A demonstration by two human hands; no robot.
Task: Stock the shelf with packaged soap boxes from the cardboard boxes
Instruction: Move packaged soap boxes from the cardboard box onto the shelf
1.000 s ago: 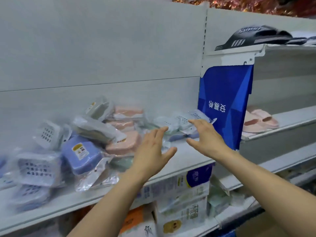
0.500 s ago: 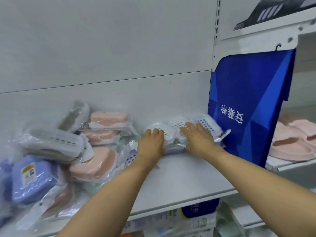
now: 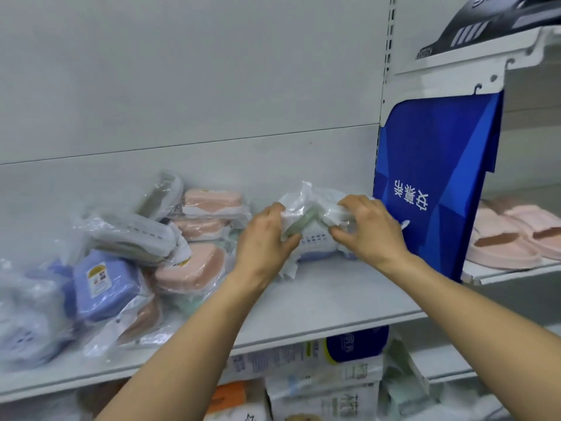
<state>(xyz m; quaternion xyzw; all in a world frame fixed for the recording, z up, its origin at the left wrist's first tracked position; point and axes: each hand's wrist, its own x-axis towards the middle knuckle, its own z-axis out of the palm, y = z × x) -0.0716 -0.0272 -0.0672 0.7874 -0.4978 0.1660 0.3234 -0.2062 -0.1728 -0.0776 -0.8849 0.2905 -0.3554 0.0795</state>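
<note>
Both my left hand (image 3: 263,238) and right hand (image 3: 368,230) had fingers curled around the bagged soap boxes (image 3: 309,221) at the far right of the shelf (image 3: 318,302), beside the blue divider (image 3: 437,183), presumably to straighten them.

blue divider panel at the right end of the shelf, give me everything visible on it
The blue divider panel is a flat, glossy-looking sheet in deep blue with lighter angular facets and white characters printed sideways low on its face. It stands upright, edge toward the back wall, hung by a hook from the white bracket above. Its lower edge reaches the shelf, separating the soap packs from the pink slippers. The right hand is right in front of it; actual contact cannot be told.
</note>
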